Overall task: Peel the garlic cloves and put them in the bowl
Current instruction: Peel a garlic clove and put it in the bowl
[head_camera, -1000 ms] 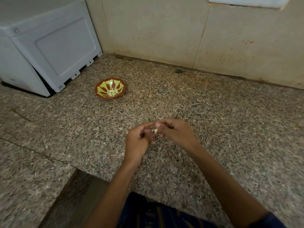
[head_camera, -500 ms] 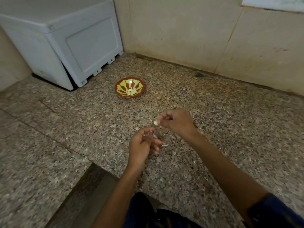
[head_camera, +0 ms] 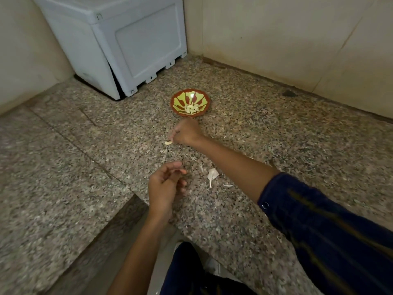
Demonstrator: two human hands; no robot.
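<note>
Peeled clove short of the bowl, right hand nearest.

Peeled clove (head_camera: 168, 142) lies on the floor on my side of the bowl (head_camera: 190, 102), long axis crosswise, just left of my right hand (head_camera: 185, 133). Those fingers are curled; apparently empty, view poor. My left hand (head_camera: 164, 186) hangs slack, empty, farther from the bowl.

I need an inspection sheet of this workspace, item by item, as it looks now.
Surface: speckled granite floor.
Job's things: bowl holding peeled cloves; one peeled clove at the right hand's fingertips, short of the bowl.
Clutter: garlic skins on the floor.
Hands: right hand reaching toward the bowl, grip unclear; left hand relaxed, holding nothing.
Cables: nothing seen.
Surroundings: grey plastic box, tiled walls.
</note>
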